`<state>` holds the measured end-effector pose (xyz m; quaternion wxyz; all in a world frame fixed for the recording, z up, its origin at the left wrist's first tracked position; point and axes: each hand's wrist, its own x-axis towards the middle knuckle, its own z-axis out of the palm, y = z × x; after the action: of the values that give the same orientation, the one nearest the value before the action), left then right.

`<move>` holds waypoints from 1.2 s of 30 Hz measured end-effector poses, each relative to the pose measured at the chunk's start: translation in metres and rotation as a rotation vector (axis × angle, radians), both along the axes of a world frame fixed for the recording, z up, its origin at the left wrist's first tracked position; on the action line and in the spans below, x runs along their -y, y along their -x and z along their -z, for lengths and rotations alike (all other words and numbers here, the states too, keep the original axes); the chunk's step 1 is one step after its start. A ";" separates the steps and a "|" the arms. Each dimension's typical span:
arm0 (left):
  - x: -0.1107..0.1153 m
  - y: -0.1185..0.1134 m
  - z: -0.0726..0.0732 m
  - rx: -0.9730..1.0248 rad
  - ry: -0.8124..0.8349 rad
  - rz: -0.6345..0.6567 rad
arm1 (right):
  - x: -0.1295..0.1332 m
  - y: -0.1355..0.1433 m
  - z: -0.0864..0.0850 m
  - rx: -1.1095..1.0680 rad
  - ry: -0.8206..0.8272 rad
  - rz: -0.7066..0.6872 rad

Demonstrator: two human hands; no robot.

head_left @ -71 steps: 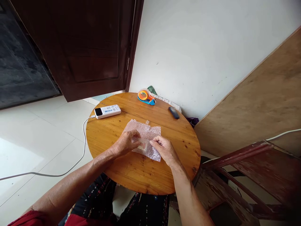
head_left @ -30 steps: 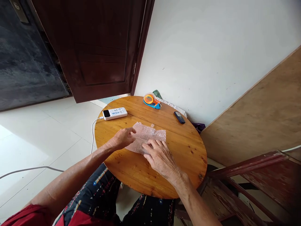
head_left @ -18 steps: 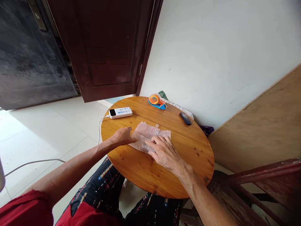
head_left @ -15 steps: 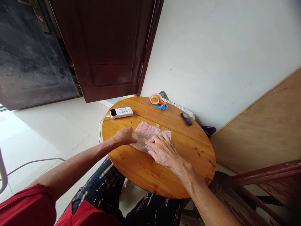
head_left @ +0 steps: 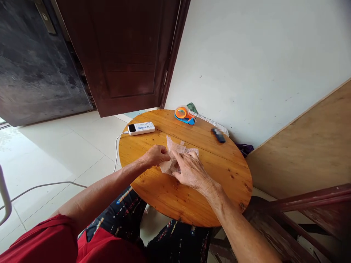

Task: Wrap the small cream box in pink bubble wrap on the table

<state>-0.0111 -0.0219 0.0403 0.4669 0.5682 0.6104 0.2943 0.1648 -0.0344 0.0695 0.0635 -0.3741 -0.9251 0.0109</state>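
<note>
As the left hand pinches an edge of bubble wrap between thumb and fingers, the right hand lies over it, fingers spread, on a round wooden table; beyond the fingertips sits a tape dispenser (orange and blue).

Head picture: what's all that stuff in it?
bubble wrap: 1, clear, on table
table: 1, orange-brown, centre
boxy device: 1, white, table's left
cable: 1, white, at device
tape dispenser: 1, orange and blue, table's back
gadget: 1, dark, table's right
unclear lump: 1, green, behind dispenser
strip: 1, white, table's back
bundle: 1, purple, beyond table
doors: 2, maroon and grey, left
wall: 1, white, back
panel: 1, brown, right
frame: 1, maroon, lower right
floor: 1, pale, left
top: 1, red, lower left
trousers: 1, dark, bottom
left hand: 1, bare, at wrap's left
right hand: 1, bare, on wrap
</note>
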 end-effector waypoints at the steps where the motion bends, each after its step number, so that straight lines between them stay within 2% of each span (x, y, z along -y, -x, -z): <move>1: -0.001 -0.005 -0.001 0.033 0.017 0.012 | 0.001 0.000 0.001 -0.030 -0.002 0.012; 5: -0.004 -0.019 -0.007 0.152 0.072 0.073 | 0.003 0.000 0.009 -0.118 -0.033 0.032; 8: -0.002 -0.020 -0.014 0.208 0.095 0.128 | 0.002 -0.001 0.011 -0.169 -0.017 0.051; 12: 0.005 -0.015 -0.023 0.117 0.087 0.204 | 0.011 -0.025 0.006 -0.315 0.042 0.070; 14: 0.008 -0.016 -0.024 0.005 0.040 0.254 | 0.022 -0.048 0.009 -0.448 0.031 0.198; 16: 0.010 -0.018 -0.022 -0.138 -0.083 0.309 | 0.036 -0.070 0.018 -0.619 0.055 0.467; 18: 0.010 -0.022 -0.017 -0.283 -0.249 0.353 | 0.047 -0.084 0.030 -0.690 0.234 0.677; 21: 0.010 -0.025 -0.008 -0.424 -0.423 0.372 | 0.050 -0.082 0.043 -0.766 0.523 0.815; 23: 0.010 -0.026 -0.003 -0.454 -0.476 0.379 | 0.043 -0.072 0.047 -0.805 0.595 0.850; 27: 0.009 -0.025 -0.001 -0.496 -0.527 0.412 | 0.023 -0.051 0.052 -0.819 0.509 0.898; 32: 0.007 -0.027 -0.010 -0.532 -0.471 0.448 | 0.017 -0.041 0.068 -1.124 0.383 0.774; 36: 0.008 -0.029 -0.016 -0.513 -0.435 0.461 | 0.018 -0.032 0.066 -1.197 0.323 0.738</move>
<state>0.0184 -0.0297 0.0567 0.2221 0.8306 0.4872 0.1530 0.1969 -0.0526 0.0034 0.5032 -0.5969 -0.5316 0.3284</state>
